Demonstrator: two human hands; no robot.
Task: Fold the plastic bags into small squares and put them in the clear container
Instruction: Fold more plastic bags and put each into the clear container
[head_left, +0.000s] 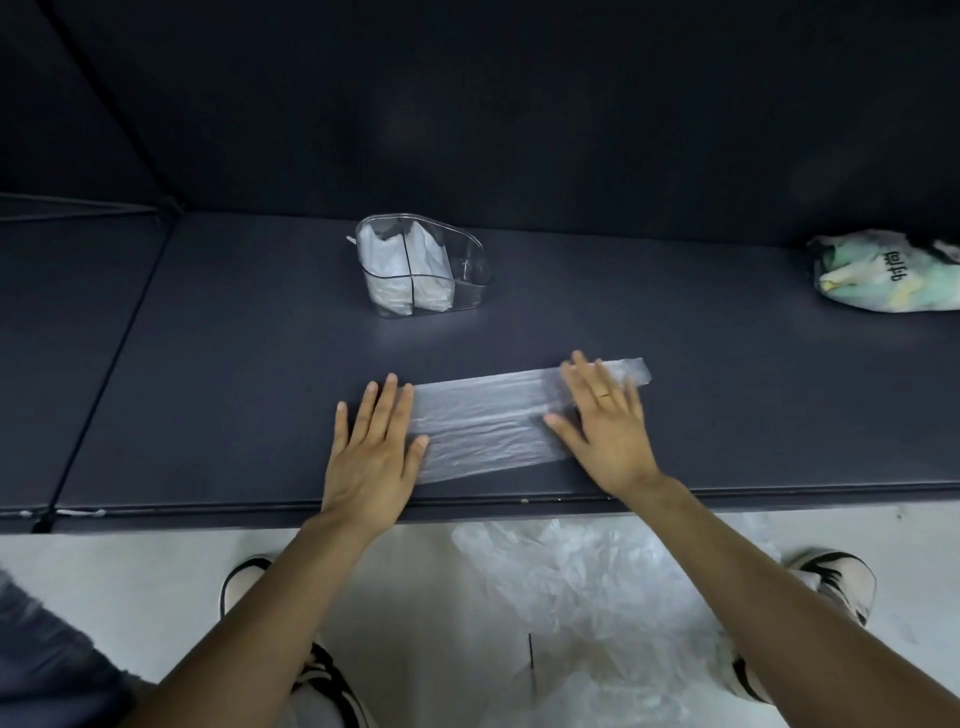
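both flat hands (371, 447) on bag strip (498, 421)

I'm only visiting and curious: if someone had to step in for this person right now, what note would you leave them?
Left hand: flat, pressing the left end of the bag strip.
Right hand: flat on the strip's right part.
The strip lies near the front edge of the dark table.
Done: folded bags already stand in the clear container, behind the strip.
Left: fold this strip into a square and store it; more loose plastic lies on the floor.
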